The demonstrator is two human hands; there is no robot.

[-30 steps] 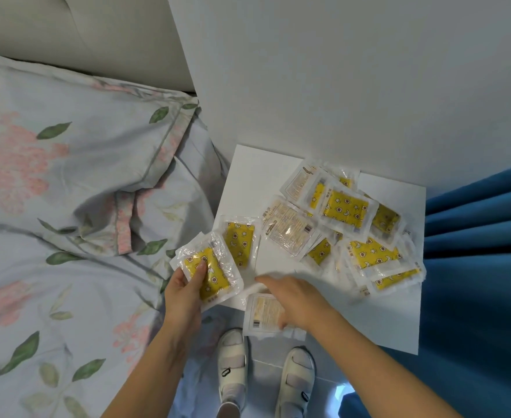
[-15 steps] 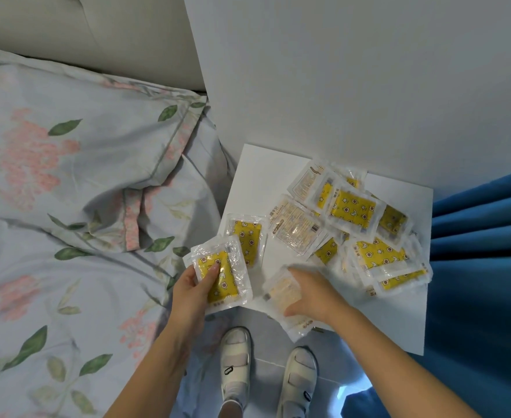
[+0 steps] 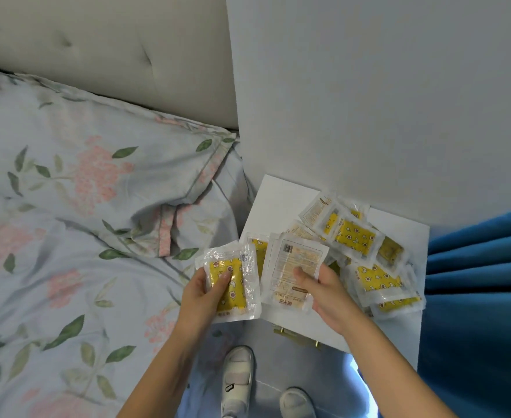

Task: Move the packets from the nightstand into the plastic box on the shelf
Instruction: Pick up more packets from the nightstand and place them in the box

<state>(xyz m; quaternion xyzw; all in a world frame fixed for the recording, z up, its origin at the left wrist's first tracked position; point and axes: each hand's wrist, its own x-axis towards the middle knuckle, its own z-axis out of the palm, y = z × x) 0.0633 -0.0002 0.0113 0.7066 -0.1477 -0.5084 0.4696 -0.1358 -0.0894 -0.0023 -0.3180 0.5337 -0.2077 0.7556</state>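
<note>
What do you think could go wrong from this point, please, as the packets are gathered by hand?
The left hand pinches a stack of slippery clear-wrapped packets by thumb alone; adding more could let some slide out. The right hand holds a packet printed-side up over the nightstand edge, so a slip would likely drop it to the floor. The loose pile overlaps heavily, so pulling one could drag others off.

Nightstand (image 3: 274, 200) between bed (image 3: 67, 236) left, curtain (image 3: 483, 282) right; packets (image 3: 365, 248) piled on its right half.
</note>
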